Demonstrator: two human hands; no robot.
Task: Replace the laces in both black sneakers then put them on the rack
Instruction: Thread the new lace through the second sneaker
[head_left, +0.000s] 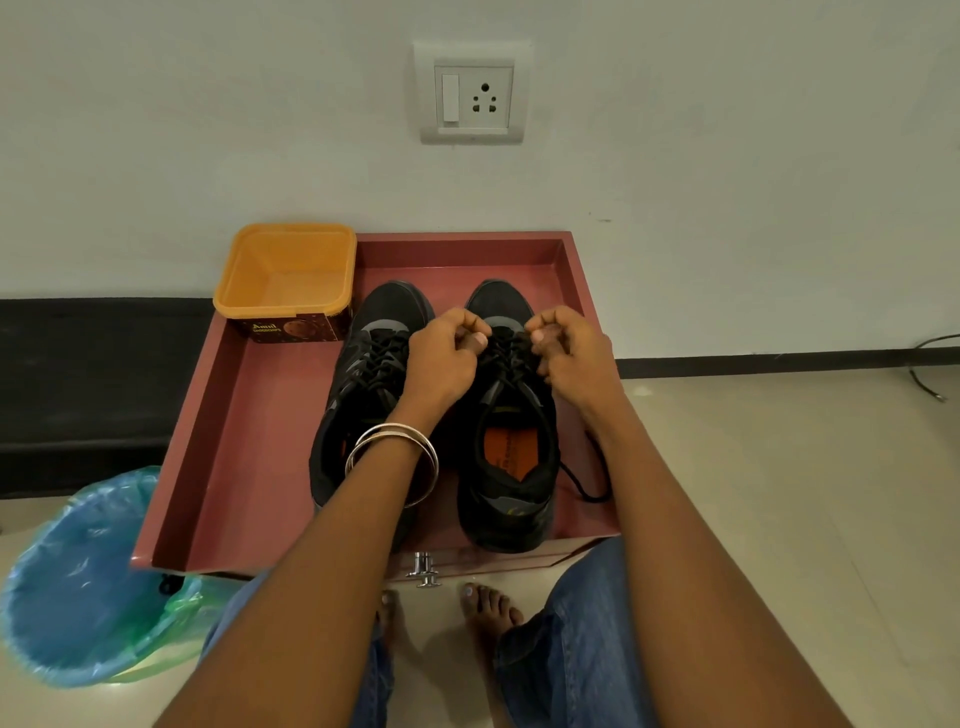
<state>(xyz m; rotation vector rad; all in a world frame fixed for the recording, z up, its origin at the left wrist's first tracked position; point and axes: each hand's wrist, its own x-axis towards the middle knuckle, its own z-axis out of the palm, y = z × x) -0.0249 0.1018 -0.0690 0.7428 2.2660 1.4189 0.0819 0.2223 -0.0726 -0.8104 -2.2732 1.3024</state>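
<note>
left hand (441, 358) + right hand (569, 356): both pinch lace (506, 348) on right sneaker (511, 415) | pull ends evenly | keep crossings flat

Looks like a room in a home — plain white wall (727, 156) with a switch-and-socket plate (472, 93), dark skirting (779, 361), pale tiled floor (779, 493). Bare feet (488, 610) on the tiles — lined waste bin (78, 587) alongside.

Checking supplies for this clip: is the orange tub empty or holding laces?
Empty: the orange tub stands open in the tray's far left corner, with its bare bottom showing.
</note>
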